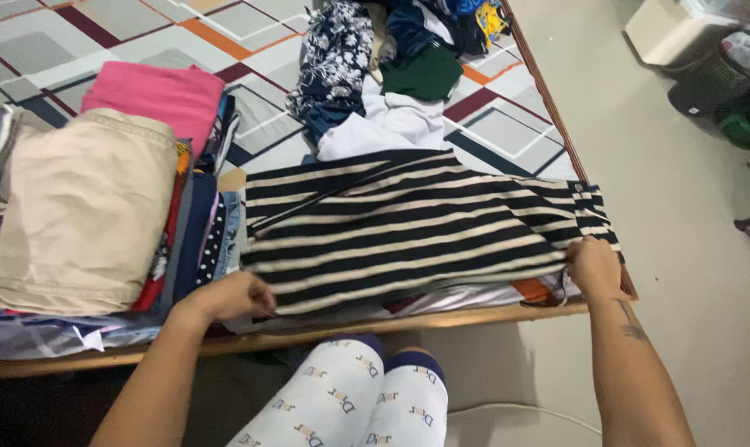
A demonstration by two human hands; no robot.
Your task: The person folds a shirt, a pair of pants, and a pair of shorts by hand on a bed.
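Striped black-and-cream garment (408, 228) lies flat at near edge of bed (325, 338). Left hand (230, 296) w/ fingers pinched on its near-left hem; right hand (592, 265) w/ fingers gripping its right end at bed's corner. Folded stack (85, 207) just left, loose clothes pile (383, 66) far. Bare floor (689, 207) right.

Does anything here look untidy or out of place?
Yes. The striped cloth held by the left hand and right hand hangs over the bed's edge, and unfolded clothes lie heaped behind it.
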